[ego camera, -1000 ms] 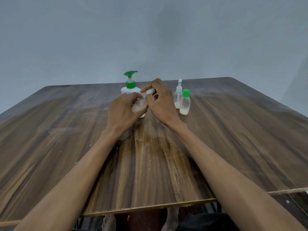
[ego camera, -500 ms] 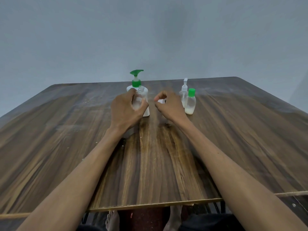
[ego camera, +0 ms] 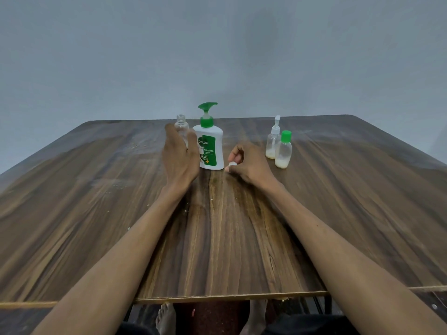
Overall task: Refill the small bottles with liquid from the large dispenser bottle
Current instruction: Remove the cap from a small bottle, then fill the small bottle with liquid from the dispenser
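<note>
Just left of the large dispenser bottle [ego camera: 211, 147], I have the small clear bottle [ego camera: 182, 128] upright in my left hand [ego camera: 180, 157], fingers curled round its body, its uncapped threaded neck standing free above them. Its long axis is vertical, and its open mouth sits beside and a little below the green pump spout [ego camera: 208, 106], which points right, away from it. So the coming move, as I judge it, turns on bringing that mouth under the nozzle, and the left hand is the nearer one for that. My right hand [ego camera: 246, 163] rests on the tabletop [ego camera: 338, 201] just right of the dispenser, pinching a small white cap [ego camera: 233, 164] between thumb and fingertips. The dispenser's label reads "Dettol" and "ORIGINAL"; the finer print is too small to read. Further right stand a clear spray bottle [ego camera: 272, 141] and a green-capped bottle [ego camera: 283, 151], touching or nearly so, each with pale liquid at the bottom.
</note>
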